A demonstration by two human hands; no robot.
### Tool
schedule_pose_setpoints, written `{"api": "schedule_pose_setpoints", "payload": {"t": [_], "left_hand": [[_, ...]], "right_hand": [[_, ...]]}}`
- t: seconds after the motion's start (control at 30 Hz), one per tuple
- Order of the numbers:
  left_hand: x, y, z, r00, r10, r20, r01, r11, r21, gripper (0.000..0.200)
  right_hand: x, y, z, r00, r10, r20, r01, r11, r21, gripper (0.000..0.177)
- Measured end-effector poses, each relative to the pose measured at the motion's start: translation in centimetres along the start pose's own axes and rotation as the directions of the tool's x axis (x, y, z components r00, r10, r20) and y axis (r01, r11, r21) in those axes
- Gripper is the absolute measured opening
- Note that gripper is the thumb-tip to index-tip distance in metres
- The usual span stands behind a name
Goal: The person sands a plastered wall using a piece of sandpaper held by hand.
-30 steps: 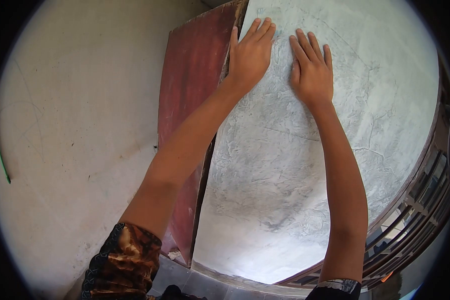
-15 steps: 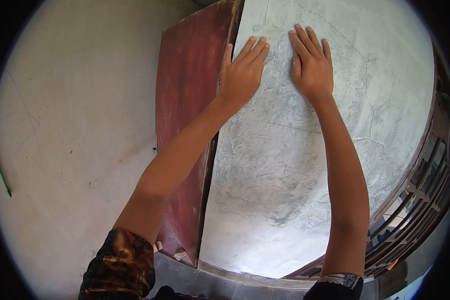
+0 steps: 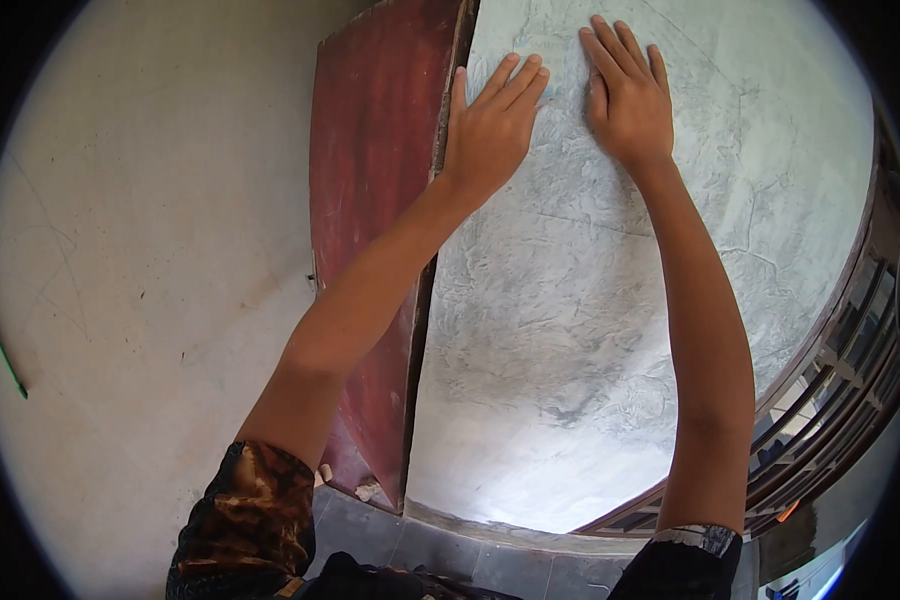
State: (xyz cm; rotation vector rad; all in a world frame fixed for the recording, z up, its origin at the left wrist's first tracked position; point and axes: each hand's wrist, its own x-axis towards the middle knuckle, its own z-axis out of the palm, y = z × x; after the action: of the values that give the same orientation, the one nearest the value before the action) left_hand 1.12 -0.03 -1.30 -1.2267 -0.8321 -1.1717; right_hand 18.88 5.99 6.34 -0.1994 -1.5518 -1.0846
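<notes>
Both my arms reach up and forward to a rough, pale grey-green plastered wall [image 3: 560, 300] with fine cracks. My left hand [image 3: 492, 130] lies against the wall close to its left edge, fingers stretched out and holding nothing. To the right and a little higher, my right hand [image 3: 632, 105] rests on the same wall with its fingers extended. Beside my left wrist stands a dark red wooden door panel [image 3: 375, 150], its edge meeting the plastered wall. The palms of both hands are hidden.
A plain beige wall [image 3: 150, 250] fills the left side, with a green cord [image 3: 5, 345] at its far edge. Dark barred window frames [image 3: 820, 400] curve along the right. Below are grey floor tiles [image 3: 450, 555] and small pale rubble [image 3: 368, 492] near the door's foot.
Both hands sit slightly higher in the picture, the right more than the left. The floor and door foot also appear a little higher. Neither hand has taken hold of anything.
</notes>
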Motion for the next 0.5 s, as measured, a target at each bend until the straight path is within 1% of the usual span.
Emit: {"api": "schedule_pose_setpoints", "payload": {"t": [0.07,0.13,0.17,0.23,0.27,0.33,0.43,0.47,0.5], "left_hand": [[2.0,-0.5,0.7,1.0,-0.009,-0.015,0.009,1.0,-0.024,0.04],[5.5,-1.5,1.7,0.987,0.02,-0.157,-0.013,0.999,0.043,0.031],[6.2,-1.6,1.7,0.985,0.035,-0.17,-0.027,0.999,0.046,0.031],[5.7,-1.4,1.1,0.999,0.0,-0.052,0.004,0.998,0.07,0.04],[4.1,-0.9,0.7,0.998,0.001,-0.057,0.003,0.997,0.072,0.04],[0.2,0.4,0.2,1.0,0.009,0.002,-0.009,0.999,0.05,0.038],[-1.3,0.7,-0.4,1.0,0.006,0.031,-0.007,0.999,0.032,0.037],[-1.0,0.7,-0.4,0.999,-0.004,0.051,0.002,1.0,0.03,0.037],[1.4,0.3,0.3,1.0,-0.03,0.006,0.03,0.999,0.035,0.038]], "right_hand": [[-0.3,-0.2,-0.1,1.0,-0.024,0.007,0.024,1.0,-0.005,0.051],[0.0,-0.3,-0.4,1.0,-0.005,0.016,0.005,1.0,-0.009,0.051],[0.2,-0.2,-0.4,1.0,-0.007,-0.002,0.006,1.0,-0.019,0.051],[-0.1,-0.2,-0.2,1.0,0.007,-0.01,-0.007,1.0,-0.016,0.049],[-0.2,-0.1,0.0,1.0,0.008,-0.011,-0.008,1.0,-0.016,0.05],[-0.2,-0.2,0.0,1.0,0.007,-0.008,-0.007,1.0,-0.019,0.05],[0.4,0.0,-0.4,1.0,0.012,-0.016,-0.012,1.0,-0.022,0.049],[-0.1,-0.3,-0.4,1.0,0.007,-0.008,-0.007,1.0,-0.019,0.049],[-0.4,-0.5,-0.2,1.0,0.008,-0.001,-0.008,1.0,-0.016,0.049]]}}
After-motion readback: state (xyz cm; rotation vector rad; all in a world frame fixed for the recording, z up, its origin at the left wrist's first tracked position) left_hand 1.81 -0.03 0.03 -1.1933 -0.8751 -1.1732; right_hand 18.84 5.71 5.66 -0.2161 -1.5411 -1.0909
